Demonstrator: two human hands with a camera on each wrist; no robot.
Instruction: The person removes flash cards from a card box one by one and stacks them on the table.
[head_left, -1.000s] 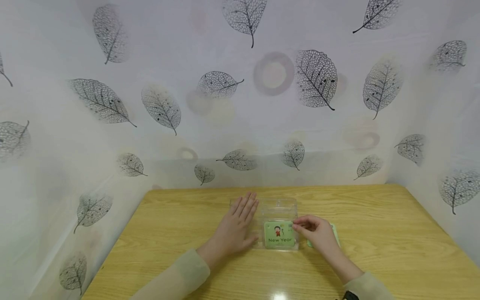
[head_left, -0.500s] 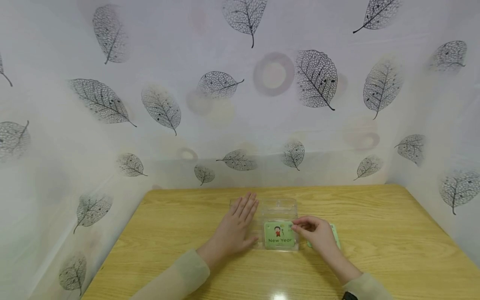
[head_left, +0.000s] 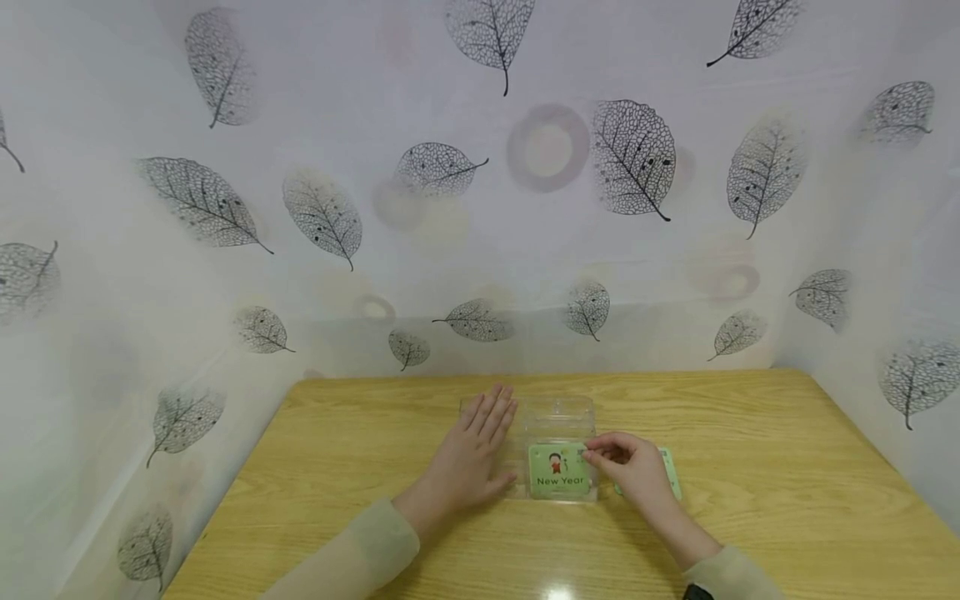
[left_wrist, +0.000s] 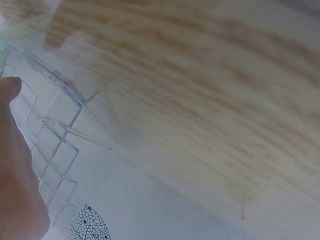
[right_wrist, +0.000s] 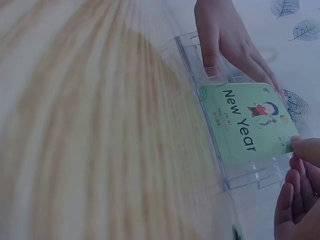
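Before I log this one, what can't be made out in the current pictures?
Second green card: head view; the right hand covers most of its face.
Clear case: head view; the left hand hides part of its left side.
New Year card: head view; its finest print is too small to read.
Dark wrist item: head view; cut off by the bottom edge.

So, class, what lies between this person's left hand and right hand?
The green New Year card lies there, over part of the clear plastic case; the right hand pinches its corner. Both the head and right wrist views show this.
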